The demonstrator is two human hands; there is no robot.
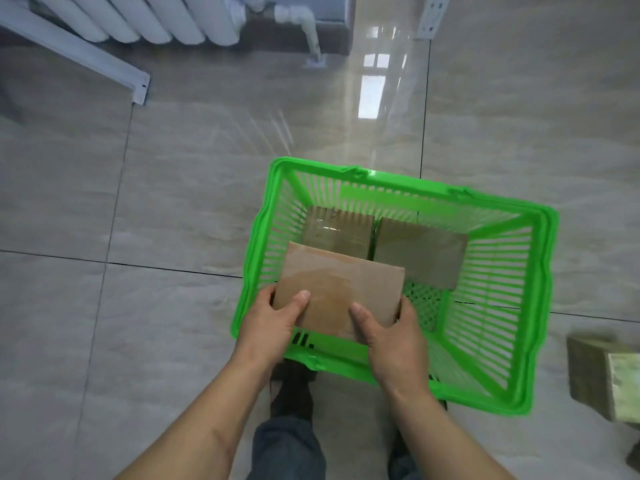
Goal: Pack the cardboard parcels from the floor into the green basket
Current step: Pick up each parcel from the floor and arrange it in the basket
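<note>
A green plastic basket (540, 271) stands on the tiled floor in front of me. Two cardboard parcels lie side by side on its bottom: one taped parcel (337, 233) at the back left, another parcel (420, 252) to its right. I hold a third flat cardboard parcel (341, 284) over the basket's near left part. My left hand (273, 323) grips its near left corner, thumb on top. My right hand (391, 336) grips its near right edge, thumb on top as well.
Another cardboard parcel (604, 377) lies on the floor at the right edge, partly cut off. A white radiator (138, 19) and a white metal rail (76, 53) are at the far left. My legs and shoes (294, 386) are just behind the basket.
</note>
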